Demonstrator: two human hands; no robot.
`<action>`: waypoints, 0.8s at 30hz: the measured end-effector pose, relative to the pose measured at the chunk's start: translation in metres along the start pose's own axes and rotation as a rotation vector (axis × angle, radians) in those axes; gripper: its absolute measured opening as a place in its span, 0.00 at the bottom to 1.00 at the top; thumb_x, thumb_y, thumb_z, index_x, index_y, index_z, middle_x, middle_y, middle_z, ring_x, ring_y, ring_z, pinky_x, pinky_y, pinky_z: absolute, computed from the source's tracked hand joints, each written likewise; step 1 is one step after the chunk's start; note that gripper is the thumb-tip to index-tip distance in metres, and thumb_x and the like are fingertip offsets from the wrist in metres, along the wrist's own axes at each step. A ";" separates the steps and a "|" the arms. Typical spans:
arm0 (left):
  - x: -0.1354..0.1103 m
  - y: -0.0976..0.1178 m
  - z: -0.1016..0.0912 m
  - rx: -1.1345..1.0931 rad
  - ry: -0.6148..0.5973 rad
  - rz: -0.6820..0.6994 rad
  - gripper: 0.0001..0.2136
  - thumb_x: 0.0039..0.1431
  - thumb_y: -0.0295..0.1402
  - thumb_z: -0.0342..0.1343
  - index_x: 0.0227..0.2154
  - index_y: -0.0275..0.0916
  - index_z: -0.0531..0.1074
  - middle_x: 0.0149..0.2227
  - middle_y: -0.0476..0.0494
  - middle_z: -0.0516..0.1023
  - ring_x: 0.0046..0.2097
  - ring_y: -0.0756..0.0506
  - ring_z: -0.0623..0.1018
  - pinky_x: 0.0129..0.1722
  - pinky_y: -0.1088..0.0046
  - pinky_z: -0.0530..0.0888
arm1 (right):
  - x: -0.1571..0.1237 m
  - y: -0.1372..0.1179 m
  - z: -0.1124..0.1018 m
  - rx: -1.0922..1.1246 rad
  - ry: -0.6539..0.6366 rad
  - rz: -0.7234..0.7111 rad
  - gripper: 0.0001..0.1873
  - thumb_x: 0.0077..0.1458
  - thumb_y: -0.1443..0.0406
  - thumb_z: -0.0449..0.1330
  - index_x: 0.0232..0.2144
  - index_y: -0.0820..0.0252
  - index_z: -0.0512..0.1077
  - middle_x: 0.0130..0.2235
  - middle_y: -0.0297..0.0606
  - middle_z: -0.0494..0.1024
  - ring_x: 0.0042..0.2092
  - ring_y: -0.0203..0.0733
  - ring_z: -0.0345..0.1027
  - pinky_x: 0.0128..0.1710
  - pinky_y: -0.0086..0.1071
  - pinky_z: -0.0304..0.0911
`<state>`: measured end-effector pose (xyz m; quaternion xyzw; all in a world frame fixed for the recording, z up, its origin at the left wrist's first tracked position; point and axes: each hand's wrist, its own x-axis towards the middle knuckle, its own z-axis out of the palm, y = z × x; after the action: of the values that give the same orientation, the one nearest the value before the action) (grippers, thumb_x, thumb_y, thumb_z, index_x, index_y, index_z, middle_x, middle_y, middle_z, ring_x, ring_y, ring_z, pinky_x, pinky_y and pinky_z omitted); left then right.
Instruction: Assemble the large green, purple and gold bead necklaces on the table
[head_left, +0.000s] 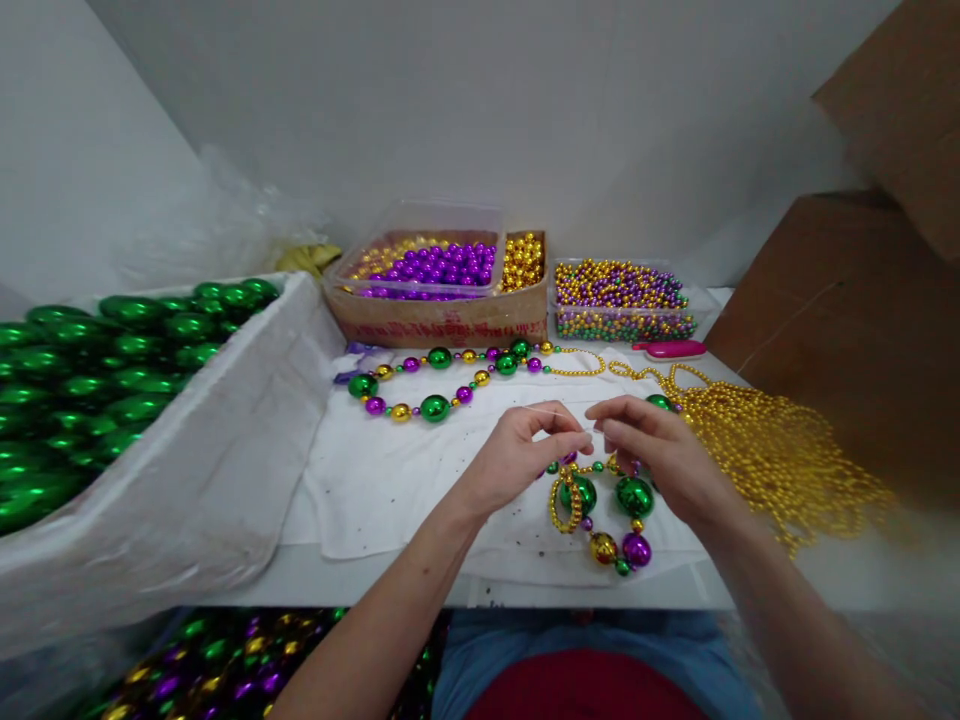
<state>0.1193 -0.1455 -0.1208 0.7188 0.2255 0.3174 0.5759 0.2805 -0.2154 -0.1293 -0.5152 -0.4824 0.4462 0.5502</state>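
My left hand [529, 445] is closed in a pinch, with a thin white string [551, 411] running out past its fingers. Close by on the right, my right hand [652, 440] also pinches at the string, its fingertips a small gap from the left ones. Below both hands a bead necklace [636, 550] of green, purple and gold beads lies on a white cloth [390, 490], partly hidden by the hands. A small loop of gold beads [565, 505] is bunched at its left side. Farther back, a second bead necklace [435, 407] is laid out on the cloth.
A white foam box [247, 400] of large green beads stands left. Behind are a cardboard box [442, 322] with gold and purple beads and a clear tub [626, 325] of small mixed beads. A pink tool [675, 349] and gold bead strands [772, 450] lie right, beside brown cardboard [832, 330].
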 end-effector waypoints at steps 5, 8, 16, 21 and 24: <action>0.005 0.007 0.004 0.038 0.088 0.072 0.04 0.52 0.30 0.58 0.24 0.36 0.74 0.25 0.49 0.74 0.28 0.50 0.70 0.31 0.75 0.65 | 0.006 0.022 0.015 0.003 -0.139 0.029 0.06 0.45 0.66 0.63 0.30 0.60 0.75 0.29 0.33 0.73 0.31 0.33 0.63 0.31 0.28 0.57; 0.008 0.008 0.002 -0.004 0.169 0.088 0.05 0.51 0.30 0.59 0.24 0.36 0.74 0.24 0.49 0.73 0.28 0.51 0.70 0.29 0.76 0.65 | 0.015 0.024 0.022 -0.104 -0.107 -0.072 0.03 0.47 0.67 0.61 0.27 0.60 0.75 0.29 0.32 0.75 0.33 0.35 0.65 0.37 0.31 0.59; -0.020 -0.009 -0.013 -0.173 0.506 0.065 0.08 0.53 0.32 0.59 0.37 0.39 0.73 0.41 0.45 0.76 0.40 0.47 0.72 0.41 0.73 0.67 | 0.034 -0.009 0.013 -0.337 0.020 -0.215 0.06 0.51 0.68 0.60 0.24 0.59 0.75 0.24 0.31 0.73 0.26 0.30 0.61 0.26 0.27 0.55; -0.047 -0.042 0.028 -0.228 0.547 -0.076 0.12 0.53 0.34 0.60 0.40 0.39 0.72 0.42 0.42 0.75 0.43 0.44 0.72 0.43 0.72 0.66 | 0.061 -0.088 0.003 -0.447 0.129 -0.475 0.06 0.49 0.69 0.60 0.24 0.67 0.75 0.20 0.29 0.70 0.22 0.23 0.58 0.23 0.21 0.50; -0.034 -0.048 0.056 -0.256 0.419 -0.026 0.25 0.47 0.30 0.65 0.50 0.43 0.67 0.54 0.39 0.68 0.54 0.40 0.67 0.50 0.67 0.62 | 0.076 -0.156 0.004 -0.538 0.191 -0.630 0.20 0.53 0.65 0.51 0.31 0.84 0.73 0.21 0.27 0.67 0.26 0.20 0.63 0.27 0.23 0.48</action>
<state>0.1378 -0.1960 -0.1817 0.5554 0.3070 0.4782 0.6071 0.2860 -0.1505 0.0317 -0.5069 -0.6623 0.0646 0.5480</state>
